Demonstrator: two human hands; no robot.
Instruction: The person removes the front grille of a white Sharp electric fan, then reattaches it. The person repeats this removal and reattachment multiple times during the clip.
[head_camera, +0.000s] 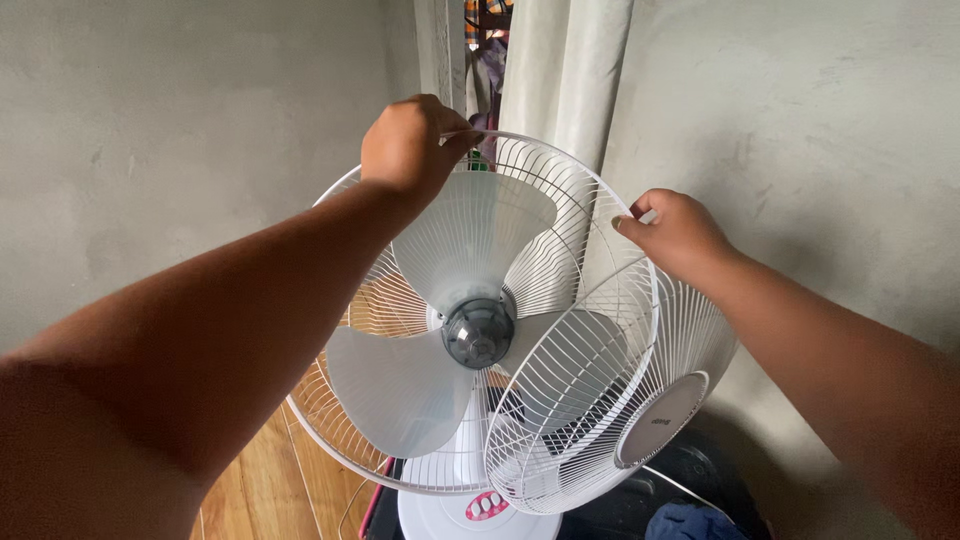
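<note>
Fingers of our left hand (408, 145) curl over the top rim of the rear grille (345, 425), while our right hand (675, 232) pinches the front grille (560, 420), tilted open before 3 pale blades (390, 385) and the grey hub (478, 333).

A wooden plank floor (262, 490) shows at the bottom left, carrying the white fan base (470, 512) with its pink buttons. Just right of the base lie a dark object (690, 470) and a blue cloth (700, 523).
</note>
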